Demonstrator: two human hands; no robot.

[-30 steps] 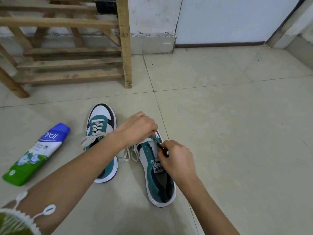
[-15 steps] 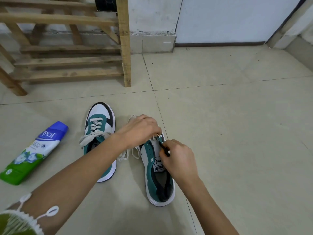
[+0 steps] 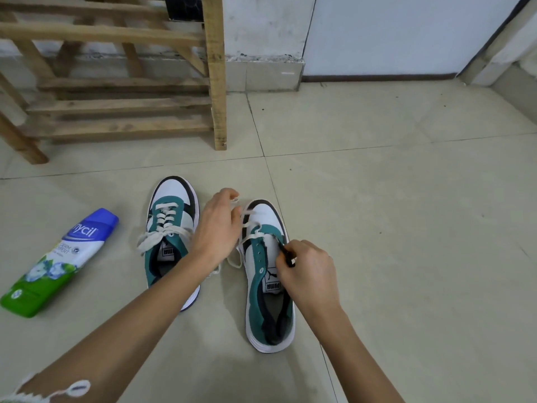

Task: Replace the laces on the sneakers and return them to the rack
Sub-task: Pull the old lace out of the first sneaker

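Nearest in, a white lace cuff sits at the bottom-left corner on the left forearm. Both arms reach forward over the tiled floor. The right hand is over the right shoe, fingers curled, pinching a small dark tip at the eyelets; what that tip is, I cannot tell. The tongue label reads PUMA, upside down from here, under the cat logo. This shoe is barely threaded, with the cream lace crossing only near the toe. The left hand is just beyond, thumb and fingers pinching that lace above the toe. A loop trails on the floor between the two shoes. Just beside it, the left shoe is laced up with its ends loose; its tongue label is too blurred to read. Off to the left, a bottle lies on its side, reading "nycil" and "GERM EXPERT". Furthest back, the wooden rack stands against the wall.
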